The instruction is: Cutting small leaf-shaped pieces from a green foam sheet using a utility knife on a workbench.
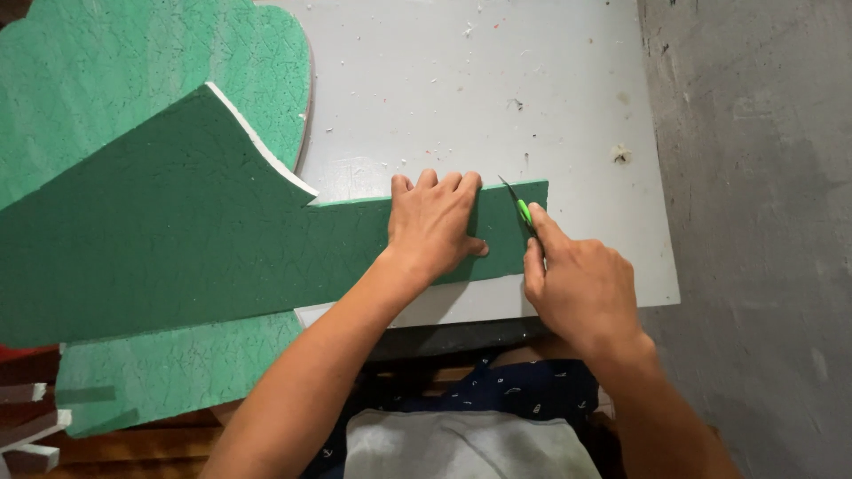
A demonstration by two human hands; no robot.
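A dark green foam sheet (177,239) lies across the grey worktop (497,98). The left hand (433,223) presses flat on its narrow strip — the right hand (577,284), grip closed, holds a green-handled cutter (522,208) against the strip's end.

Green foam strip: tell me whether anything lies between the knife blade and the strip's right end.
Nothing visible does. The knife in the right hand meets the dark green foam strip near its bare right end; the left hand presses left of the blade.

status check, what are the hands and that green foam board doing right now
Left hand flat on dark green foam board strip. Right hand grips green-handled craft knife, blade at strip's end. Foam crumbs on grey table; cut path unobstructed.
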